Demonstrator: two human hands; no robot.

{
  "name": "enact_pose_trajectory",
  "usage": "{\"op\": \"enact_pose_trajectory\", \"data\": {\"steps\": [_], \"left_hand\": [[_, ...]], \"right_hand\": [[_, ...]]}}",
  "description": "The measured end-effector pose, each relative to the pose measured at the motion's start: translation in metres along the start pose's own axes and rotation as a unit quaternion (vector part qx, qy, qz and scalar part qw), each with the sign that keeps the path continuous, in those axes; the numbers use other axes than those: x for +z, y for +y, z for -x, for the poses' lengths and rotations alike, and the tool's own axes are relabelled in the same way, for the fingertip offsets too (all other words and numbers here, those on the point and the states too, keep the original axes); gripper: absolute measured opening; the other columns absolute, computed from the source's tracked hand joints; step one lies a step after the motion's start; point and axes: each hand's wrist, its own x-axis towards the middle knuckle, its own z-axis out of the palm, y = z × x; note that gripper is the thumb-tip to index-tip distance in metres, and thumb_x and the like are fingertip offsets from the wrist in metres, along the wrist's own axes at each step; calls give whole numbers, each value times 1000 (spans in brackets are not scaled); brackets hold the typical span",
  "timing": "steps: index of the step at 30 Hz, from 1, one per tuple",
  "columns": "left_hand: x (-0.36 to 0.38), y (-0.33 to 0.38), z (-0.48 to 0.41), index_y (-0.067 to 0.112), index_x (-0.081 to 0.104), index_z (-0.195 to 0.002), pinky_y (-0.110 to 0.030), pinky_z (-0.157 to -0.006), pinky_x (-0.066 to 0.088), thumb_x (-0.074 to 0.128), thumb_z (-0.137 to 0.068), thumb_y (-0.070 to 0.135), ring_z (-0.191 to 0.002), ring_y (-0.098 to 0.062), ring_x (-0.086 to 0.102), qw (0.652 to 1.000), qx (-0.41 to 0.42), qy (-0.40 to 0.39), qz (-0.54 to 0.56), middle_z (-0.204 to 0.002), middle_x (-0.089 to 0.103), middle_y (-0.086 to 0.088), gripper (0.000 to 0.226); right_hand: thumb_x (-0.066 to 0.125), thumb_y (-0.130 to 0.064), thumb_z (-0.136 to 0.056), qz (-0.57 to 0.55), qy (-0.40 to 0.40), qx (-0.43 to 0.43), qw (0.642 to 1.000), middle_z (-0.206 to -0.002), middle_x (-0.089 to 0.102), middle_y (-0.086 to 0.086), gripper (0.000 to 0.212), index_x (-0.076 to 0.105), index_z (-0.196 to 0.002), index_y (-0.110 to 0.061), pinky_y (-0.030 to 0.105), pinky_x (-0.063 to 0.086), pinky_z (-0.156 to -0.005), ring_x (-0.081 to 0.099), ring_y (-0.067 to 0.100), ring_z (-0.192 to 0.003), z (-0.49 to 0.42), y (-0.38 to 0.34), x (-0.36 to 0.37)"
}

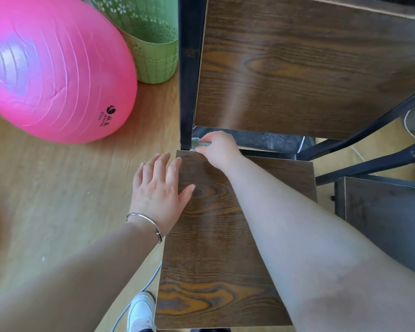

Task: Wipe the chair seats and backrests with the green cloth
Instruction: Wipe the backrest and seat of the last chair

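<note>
Fingers (207, 139) of our right hand (219, 149) are curled down on the cloth (198, 143), which is bunched at the rear left corner of the seat (213, 248) against the black post (187, 80); our left hand (159, 188) lies flat on the seat's left edge, fingers spread, holding nothing. With so little cloth showing, we judge it may snag in the gap under the backrest (297, 68), or slip free and drop through to the floor (58, 188). A hard stroke could also scrape our knuckles on the post.
</note>
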Motion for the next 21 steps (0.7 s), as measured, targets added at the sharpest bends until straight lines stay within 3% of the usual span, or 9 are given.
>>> {"op": "enact_pose_trajectory", "data": {"steps": [5, 8, 15, 21], "left_hand": [[-4, 3, -7, 13, 44, -137, -52, -107, 35, 33, -90, 57, -133, -32, 36, 1000, 0, 2, 1, -141, 45, -12, 65], [-5, -2, -4, 14, 42, -138, -51, -108, 33, 33, -91, 58, -134, -31, 34, 1000, 0, -5, -1, -142, 44, -11, 65], [-7, -33, 26, 15, 43, -137, -53, -105, 36, 40, -95, 55, -131, -33, 38, 1000, -18, -12, -2, -142, 45, -12, 58], [-12, -51, 45, 14, 44, -135, -54, -104, 35, 45, -92, 53, -129, -34, 37, 1000, -13, -11, 8, -141, 46, -12, 58]], "right_hand": [[63, -24, -94, -10, 100, -90, 991, -109, 62, 1, 21, 72, -110, -14, 29, 46, -85, 55, 18, -96, 24, 12, 10], [66, -24, -92, 31, 109, -125, 986, -108, 62, 0, 20, 72, -108, -14, 32, 50, -91, 56, 17, -100, 42, 14, 20], [64, -30, -92, 88, 93, -96, 987, -113, 64, -1, 27, 69, -114, -16, 31, 52, -95, 56, 16, -106, 126, 17, 49], [65, -21, -92, 38, 142, -75, 986, -116, 55, 4, 21, 65, -111, -12, 35, 52, -90, 55, 21, -103, 63, -30, 26]]}}
